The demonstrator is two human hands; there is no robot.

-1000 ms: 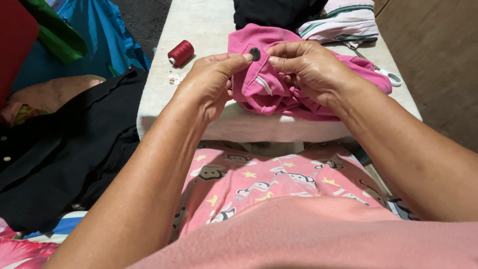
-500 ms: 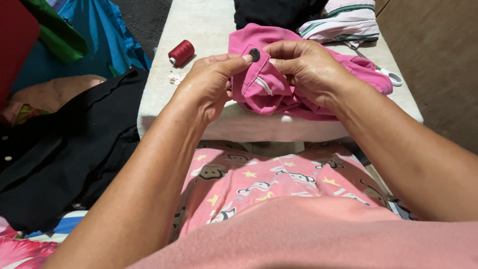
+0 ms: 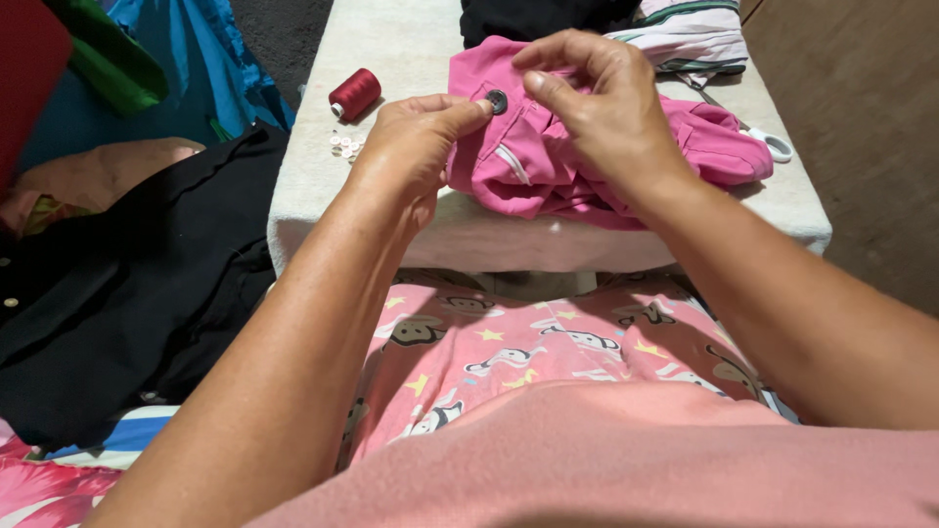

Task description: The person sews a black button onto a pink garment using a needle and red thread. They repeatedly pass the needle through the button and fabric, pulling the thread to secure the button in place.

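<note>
At the far left a black garment [image 3: 127,284] lies heaped beside the padded board [image 3: 411,39], and on the board sit a dark red spool of thread [image 3: 354,94] and a small cluster of pale buttons [image 3: 344,146]. Next comes the left hand [image 3: 411,152], its thumb and forefinger pinched shut on the pink fabric right at a dark round button [image 3: 498,101]. The step looks like stitching that button on, and the next move would call for a steady pinch while thread is drawn taut. The pink garment [image 3: 548,161] lies bunched on the board's near edge, creased, a pale strip showing. The right hand [image 3: 602,103] is raised just beside the button, fingertips pressed together; any needle is too small to see. White-handled scissors [image 3: 773,145] lie at the right.
</note>
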